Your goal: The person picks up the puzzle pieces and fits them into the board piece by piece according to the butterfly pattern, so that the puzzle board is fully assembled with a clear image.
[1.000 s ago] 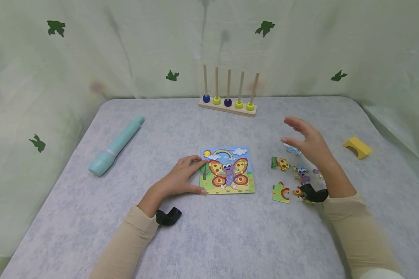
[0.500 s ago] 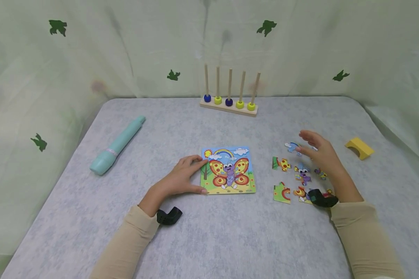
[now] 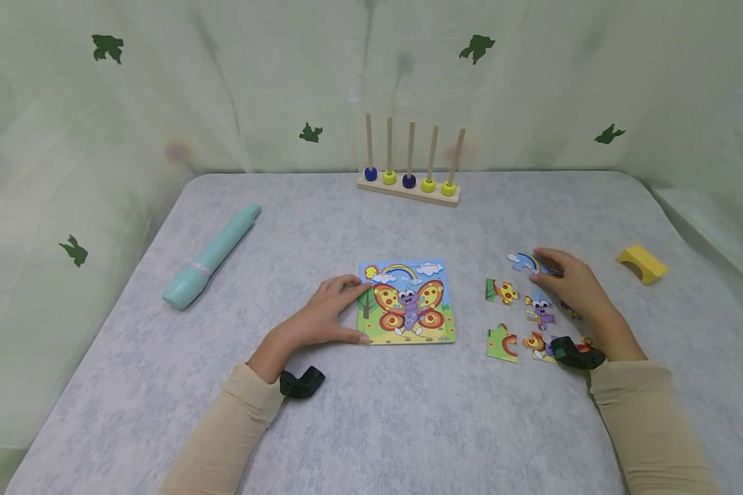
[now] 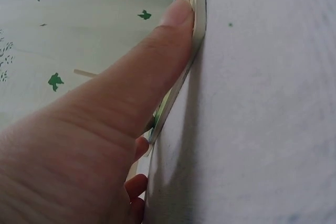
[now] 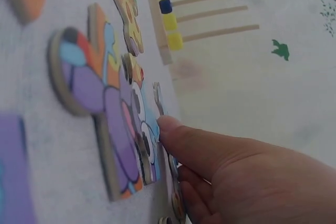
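Note:
A square butterfly puzzle board (image 3: 406,302) lies flat on the table in the head view. My left hand (image 3: 325,313) rests at its left side, thumb along the lower left corner and index finger on the upper left part. In the left wrist view the straight thumb (image 4: 157,56) presses on the board's edge. My right hand (image 3: 572,282) pinches a rainbow puzzle piece (image 3: 523,262) between thumb and fingers, at the back of a group of loose pieces. The right wrist view shows the thumb tip at a piece's edge, with a purple butterfly-body piece (image 5: 113,108) nearer the camera.
Loose pieces include a giraffe-like yellow one (image 3: 501,291) and a green one (image 3: 501,344). A yellow arch block (image 3: 642,264) lies at the right. A peg stand (image 3: 408,189) with beads is at the back; a teal microphone-shaped toy (image 3: 213,254) lies left.
My right hand has come down and toward me onto the rainbow puzzle piece, its thumb and fingers closing round it. My left hand stays at the board.

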A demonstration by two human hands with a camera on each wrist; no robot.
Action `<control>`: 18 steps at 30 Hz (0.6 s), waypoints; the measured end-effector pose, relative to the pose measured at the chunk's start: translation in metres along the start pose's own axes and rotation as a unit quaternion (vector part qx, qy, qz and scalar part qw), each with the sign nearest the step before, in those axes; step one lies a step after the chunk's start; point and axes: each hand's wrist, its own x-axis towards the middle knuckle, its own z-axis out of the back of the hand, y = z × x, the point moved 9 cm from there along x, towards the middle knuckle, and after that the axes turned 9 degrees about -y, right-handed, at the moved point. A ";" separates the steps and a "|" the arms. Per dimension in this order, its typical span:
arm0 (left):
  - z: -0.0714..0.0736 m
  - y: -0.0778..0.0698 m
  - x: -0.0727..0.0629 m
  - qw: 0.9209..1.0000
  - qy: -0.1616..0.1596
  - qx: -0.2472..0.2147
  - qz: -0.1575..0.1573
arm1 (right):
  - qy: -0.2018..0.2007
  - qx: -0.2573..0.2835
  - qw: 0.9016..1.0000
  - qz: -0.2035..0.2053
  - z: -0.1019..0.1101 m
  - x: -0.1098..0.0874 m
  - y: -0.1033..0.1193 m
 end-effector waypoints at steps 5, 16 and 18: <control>-0.001 0.000 0.001 1.000 0.004 0.000 0.006 | -0.001 -0.020 0.999 0.026 0.001 -0.001 0.005; 0.000 -0.001 0.000 1.000 0.006 -0.003 0.006 | -0.053 0.006 0.997 0.061 0.017 -0.005 0.043; 0.000 -0.001 0.000 1.000 0.006 0.001 0.005 | -0.064 0.018 0.994 0.083 0.021 -0.008 0.060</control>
